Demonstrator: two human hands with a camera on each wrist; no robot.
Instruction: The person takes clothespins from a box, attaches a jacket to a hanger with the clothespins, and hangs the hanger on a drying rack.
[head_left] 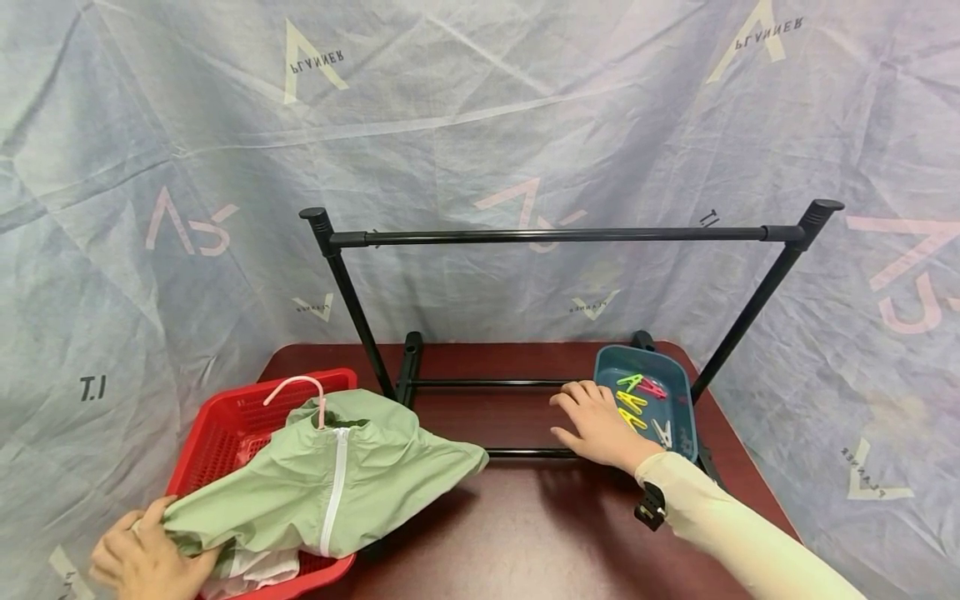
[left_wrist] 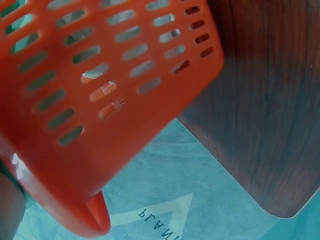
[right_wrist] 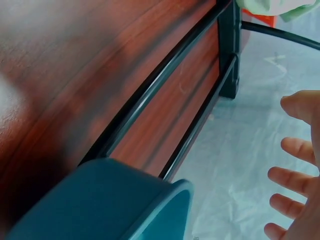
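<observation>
A light green jacket [head_left: 375, 467] with a white zipper lies spread over the red basket [head_left: 206, 433], one sleeve reaching out to the right past it. From its collar sticks the hook of a pink hanger [head_left: 300, 380]; the hanger's body is hidden inside. At the basket's front left, my left hand [head_left: 153, 554] grips the end of the other sleeve between thumb and fingers. My right hand [head_left: 603, 429] is held with fingers spread and nothing in them, beside the blue bin [head_left: 682, 408]. In the right wrist view the right hand's fingers [right_wrist: 295, 180] are apart and loosely bent.
A black clothes rack [head_left: 555, 236] stands on the dark red table [head_left: 480, 517], its top bar bare. Inside the blue bin lie several clothespins [head_left: 632, 402], yellow, green, pink and white. White cloth [head_left: 262, 568] shows in the basket under the jacket. Printed fabric [head_left: 480, 108] surrounds the table.
</observation>
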